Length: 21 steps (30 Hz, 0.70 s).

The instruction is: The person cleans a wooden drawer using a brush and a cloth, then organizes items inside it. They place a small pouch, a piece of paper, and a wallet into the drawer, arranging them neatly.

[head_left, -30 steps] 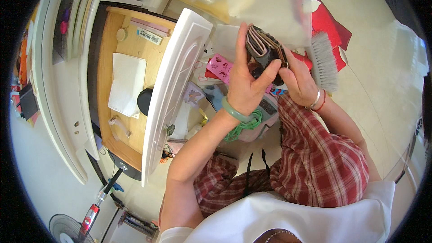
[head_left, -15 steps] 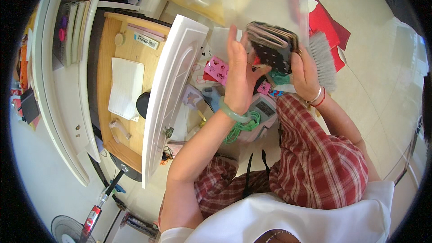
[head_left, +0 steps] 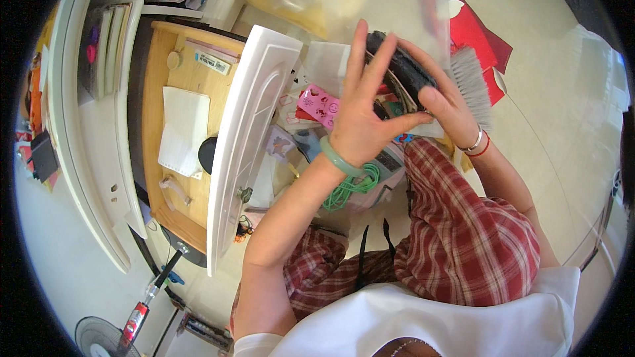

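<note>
Both hands hold a black wallet-like item (head_left: pixel 411 71), its thin layers showing along the left edge. My left hand (head_left: pixel 362 116) spans that edge, index finger at the upper end and thumb stretched under the lower end. My right hand (head_left: pixel 453 107) grips the item from the right, fingers over its far side and thumb on its near end. Below the hands lie a pink patterned case (head_left: pixel 319 104), a bundle of green cord (head_left: pixel 354 188) and a grey-pink device (head_left: pixel 390 162), partly hidden by my left wrist.
An open drawer (head_left: pixel 180 208) at left holds white paper (head_left: pixel 184 129) and small items; its white front stands beside my left arm. A translucent plastic sheet or bag (head_left: pixel 403 0) lies ahead. Red papers (head_left: pixel 473 33) and a grey-bristled brush (head_left: pixel 471 82) are on the right.
The wallet-like item has turned, so its smooth dark side shows instead of the folded pale layers. My left hand has moved right and my right fingers have come over its far side.
</note>
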### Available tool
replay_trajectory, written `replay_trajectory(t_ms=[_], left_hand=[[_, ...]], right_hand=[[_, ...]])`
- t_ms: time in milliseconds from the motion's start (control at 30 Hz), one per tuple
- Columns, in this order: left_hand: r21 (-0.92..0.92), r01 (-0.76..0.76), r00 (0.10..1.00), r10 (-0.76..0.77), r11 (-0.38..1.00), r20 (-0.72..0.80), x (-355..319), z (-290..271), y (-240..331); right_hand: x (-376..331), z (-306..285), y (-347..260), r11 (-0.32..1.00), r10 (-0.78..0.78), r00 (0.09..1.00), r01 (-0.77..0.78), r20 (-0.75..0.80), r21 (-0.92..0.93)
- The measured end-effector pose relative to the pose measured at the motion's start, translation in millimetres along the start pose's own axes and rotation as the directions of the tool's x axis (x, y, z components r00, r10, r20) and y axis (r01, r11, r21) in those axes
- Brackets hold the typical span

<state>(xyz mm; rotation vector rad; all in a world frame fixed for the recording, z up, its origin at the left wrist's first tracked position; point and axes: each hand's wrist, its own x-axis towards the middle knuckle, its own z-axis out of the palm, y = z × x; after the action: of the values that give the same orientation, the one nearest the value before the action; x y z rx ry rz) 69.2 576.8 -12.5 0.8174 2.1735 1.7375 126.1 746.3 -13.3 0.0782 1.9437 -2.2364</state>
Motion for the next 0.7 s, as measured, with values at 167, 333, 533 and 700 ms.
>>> replay_trajectory(t_ms=[167,333,533,700], left_hand=[[-0.105,0.044,0.999,-0.044,0.993,0.008,-5,0,-9],[-0.293,0.012,0.991,-0.05,0.956,-0.123,-7,12,0],[-0.383,0.294,0.932,-0.351,0.876,-0.088,3,13,11],[-0.336,0.364,0.906,-0.413,0.869,-0.086,-1,11,8]], right_hand=[[3,6,4,0.971,-0.04,0.988,0.073,-0.147,0.228],[3,14,4,0.97,-0.093,0.979,0.13,-0.18,0.207],[-3,17,13,0.991,-0.137,0.962,0.133,-0.235,-0.033],[-8,-2,32,0.93,-0.111,0.914,-0.043,-0.391,-0.364]])
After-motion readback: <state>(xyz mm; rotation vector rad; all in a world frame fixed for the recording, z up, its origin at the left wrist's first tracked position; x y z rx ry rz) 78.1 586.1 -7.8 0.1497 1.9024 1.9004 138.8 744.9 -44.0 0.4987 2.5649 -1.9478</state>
